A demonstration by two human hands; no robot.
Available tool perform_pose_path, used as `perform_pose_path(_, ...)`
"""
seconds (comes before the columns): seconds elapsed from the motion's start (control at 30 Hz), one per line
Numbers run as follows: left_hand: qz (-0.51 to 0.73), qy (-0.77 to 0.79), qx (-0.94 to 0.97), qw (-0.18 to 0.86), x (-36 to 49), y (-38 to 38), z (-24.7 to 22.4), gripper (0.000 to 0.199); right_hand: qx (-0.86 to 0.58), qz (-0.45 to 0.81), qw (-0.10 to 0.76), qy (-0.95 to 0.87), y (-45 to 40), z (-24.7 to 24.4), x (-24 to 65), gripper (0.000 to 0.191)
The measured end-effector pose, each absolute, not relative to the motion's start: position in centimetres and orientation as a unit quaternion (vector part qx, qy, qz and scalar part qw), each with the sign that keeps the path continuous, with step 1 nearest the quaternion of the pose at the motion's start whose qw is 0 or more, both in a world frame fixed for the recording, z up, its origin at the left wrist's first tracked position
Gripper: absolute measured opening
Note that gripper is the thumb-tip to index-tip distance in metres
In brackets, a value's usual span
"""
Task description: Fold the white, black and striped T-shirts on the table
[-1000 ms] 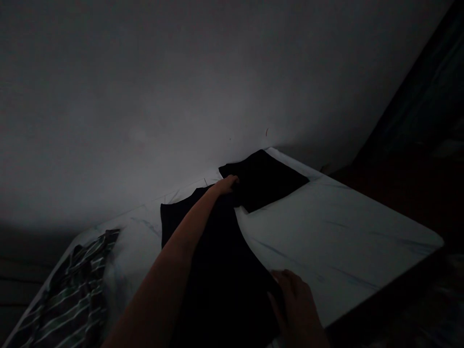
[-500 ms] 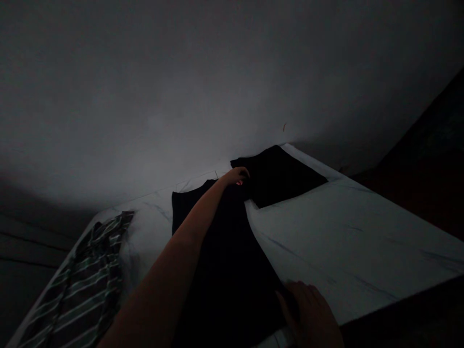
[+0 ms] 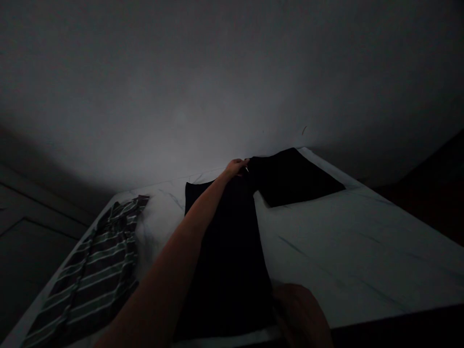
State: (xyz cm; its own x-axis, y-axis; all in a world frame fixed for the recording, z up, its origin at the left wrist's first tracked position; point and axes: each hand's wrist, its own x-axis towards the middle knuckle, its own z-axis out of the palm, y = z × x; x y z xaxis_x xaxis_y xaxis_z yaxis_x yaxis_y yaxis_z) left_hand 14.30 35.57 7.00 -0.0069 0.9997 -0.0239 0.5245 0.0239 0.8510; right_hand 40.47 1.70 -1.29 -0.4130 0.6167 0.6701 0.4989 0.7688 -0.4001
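A dark, nearly black garment [image 3: 228, 270] lies spread over the white marble-patterned table [image 3: 348, 251]. Its exact kind is lost in the low light. My left hand [image 3: 237, 166] reaches across it to the far end, fingers curled on the cloth. Down at the near right corner, my right hand [image 3: 302, 314] is closed around the garment's edge, its fingertips hidden in shadow. Another dark expanse of cloth [image 3: 293, 179] stretches right from beside my left hand. I cannot tell whether it belongs to the same garment.
A striped garment [image 3: 97, 266] with green and white bands lies on the table's left side. Behind the table rises a plain grey wall [image 3: 203, 87]. Dark panels [image 3: 39, 232] stand at the far left, and the floor area on the right is deep in shadow.
My left hand has shifted slightly toward the wall. The near right corner of the garment has moved left with my right hand, and the cloth lies straighter. The camera view has shifted slightly.
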Motion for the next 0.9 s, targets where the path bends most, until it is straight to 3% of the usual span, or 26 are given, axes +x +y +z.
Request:
perform_pose_path(0.13, 0.359, 0.673, 0.566, 0.312, 7.1, 33.1, 8.5, 0.012, -0.243, 0.116, 0.42, -0.866, 0.2, -0.4, 36.8, 0.034)
perform_pose_path(0.37, 0.307, 0.754, 0.513, 0.271, -1.9, 27.2, 5.0, 0.02, -0.262, 0.256, 0.239, -0.899, -0.3, -2.1, 33.5, 0.035)
perform_pose_path(0.5, 0.32, 0.75, 0.526, 0.244, -2.6, 26.4, 3.2, 0.026, -0.245, 0.342, 0.189, -0.887, 0.9, -0.4, 33.8, 0.037)
perform_pose_path(0.63, 0.325, 0.746, 0.547, 0.198, -2.5, 26.5, 3.2, 0.032, -0.222, 0.364, 0.156, -0.891, 1.5, 1.2, 33.7, 0.035)
perform_pose_path(0.9, 0.239, 0.784, 0.561, 0.116, -1.8, 23.5, 3.4, 0.023, -0.208, 0.38, -0.006, -0.901, 3.9, 4.5, 33.7, 0.013)
